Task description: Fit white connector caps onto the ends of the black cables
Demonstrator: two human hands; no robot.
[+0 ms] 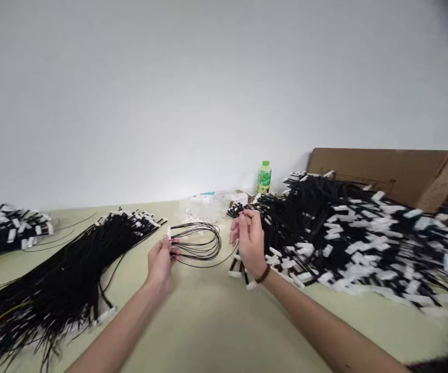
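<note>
My left hand [161, 261] is closed on a white connector [169, 233] from which several thin black wires bend round into a wide loop [204, 241]. The loop stands out to the right of my fingers, above the table. One single black wire [218, 265] leaves this bundle and curves up to my right hand [249, 241]. The fingers of that hand are pinched together around the wire's end, as far as I can see; the tip itself is hidden.
Dark wire bundles with white connectors [76, 264] lie left, with another pile [14, 228] beyond. A large heap of similar wires [344, 233] fills the right side, before a cardboard box [383, 176]. A clear plastic bag [204, 207] and green-capped bottle [264, 178] stand near the wall.
</note>
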